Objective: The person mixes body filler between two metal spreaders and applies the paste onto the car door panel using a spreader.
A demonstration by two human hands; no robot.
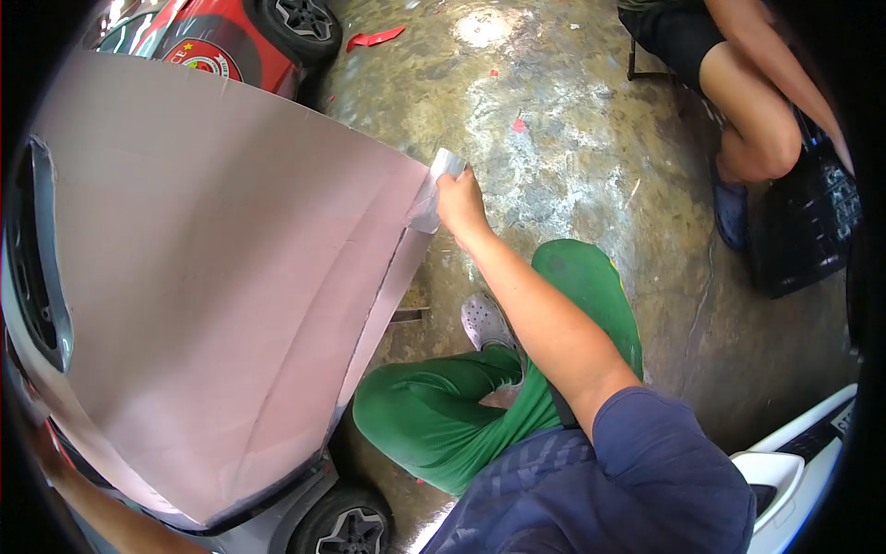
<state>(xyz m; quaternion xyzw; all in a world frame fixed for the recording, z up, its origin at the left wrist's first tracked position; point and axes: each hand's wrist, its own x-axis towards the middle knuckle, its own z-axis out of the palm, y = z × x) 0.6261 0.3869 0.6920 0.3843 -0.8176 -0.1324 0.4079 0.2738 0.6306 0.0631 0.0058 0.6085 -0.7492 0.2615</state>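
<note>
A large pinkish-grey sheet [212, 258] is spread over the body of a grey car at the left. My right hand [460, 198] reaches out to the sheet's far right corner. Its fingers are closed on a silvery-white piece of film [447, 164], which is folded over at that corner. A long crease line runs down the sheet near its right edge. My left arm [111, 499] comes in at the bottom left beside the car. The left hand lies in the dark rim of the view, and its fingers cannot be made out.
A wheel [346, 526] of the grey car is beside my legs. A red car [208, 46] stands at the far left. Red scraps [376, 38] lie on the floor. At right, another person [752, 111] sits near a black container [803, 222]. A white vehicle [784, 471] is behind me.
</note>
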